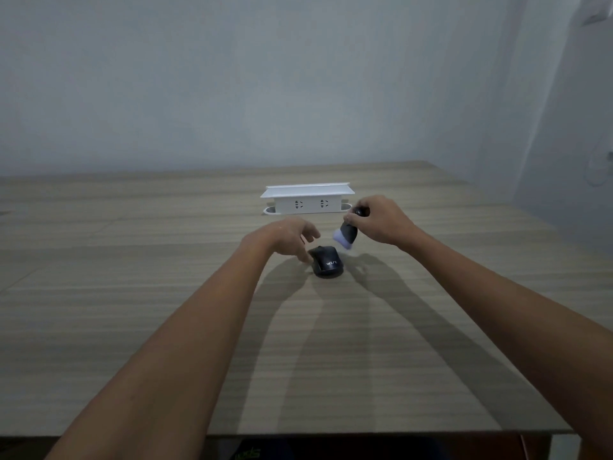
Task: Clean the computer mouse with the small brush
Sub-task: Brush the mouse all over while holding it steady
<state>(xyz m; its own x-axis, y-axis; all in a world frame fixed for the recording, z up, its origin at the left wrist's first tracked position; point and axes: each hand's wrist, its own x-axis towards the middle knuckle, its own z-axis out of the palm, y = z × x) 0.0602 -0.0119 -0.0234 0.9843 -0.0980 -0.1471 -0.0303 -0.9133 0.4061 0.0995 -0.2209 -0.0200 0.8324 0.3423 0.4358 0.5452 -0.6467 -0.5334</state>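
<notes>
One white socket box (pixel 307 199) behind my hands on desk (pixel 132 293) — one mouse (pixel 326 261), one brush (pixel 346 235). My right hand (pixel 378 222) clenched round brush above mouse; my left hand (pixel 292 235) released, fingers spread beside mouse.

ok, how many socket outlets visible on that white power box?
2, side by side on the front face of the white power box, behind the mouse: left, right. Other faces are hidden.

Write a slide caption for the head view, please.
Right hand holds small dark brush above black computer mouse; open left hand reaches beside it.
</notes>
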